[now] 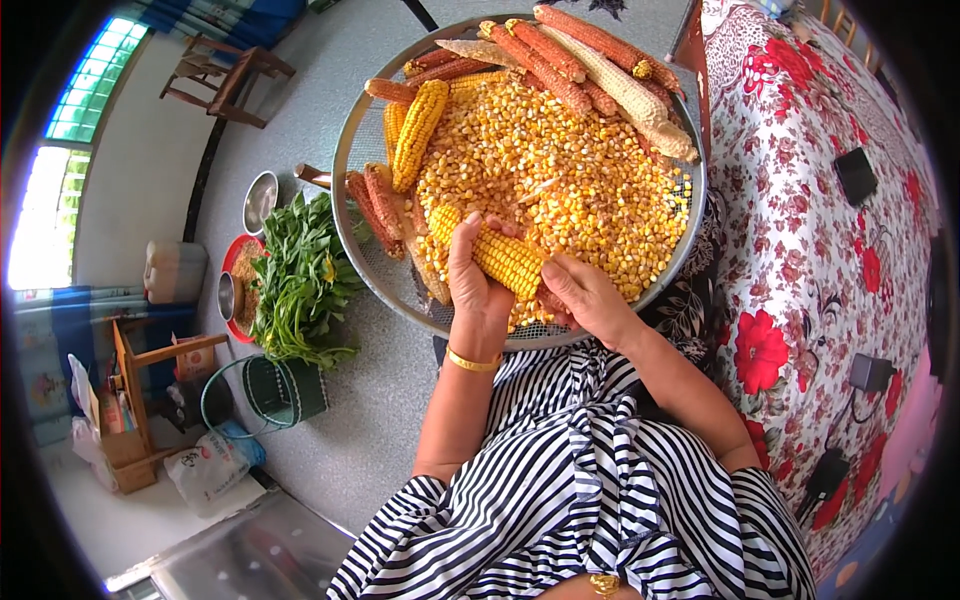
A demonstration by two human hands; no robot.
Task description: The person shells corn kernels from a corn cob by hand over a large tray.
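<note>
My left hand (480,274) is closed round a yellow corn cob (506,259), its thumb lying on the kernels. My right hand (585,300) grips the lower right end of the same cob, with the thumb against the kernel rows. Both hands are over the near side of a round mesh sieve (346,240) with a metal rim, full of loose corn kernels (555,150). Cobs with kernels (420,135) lie at its left side. Bare reddish cobs (544,64) and pale ones (622,86) are heaped along the far edge, and several reddish cobs (379,202) rest at the left.
Left on the floor are leafy greens (304,277), a red basin (232,330) of grain, metal bowls (261,202), a green basket (281,394) and a plastic jug (174,271). A wooden chair (236,79) stands further off. A flowered cloth (795,277) covers the surface at right.
</note>
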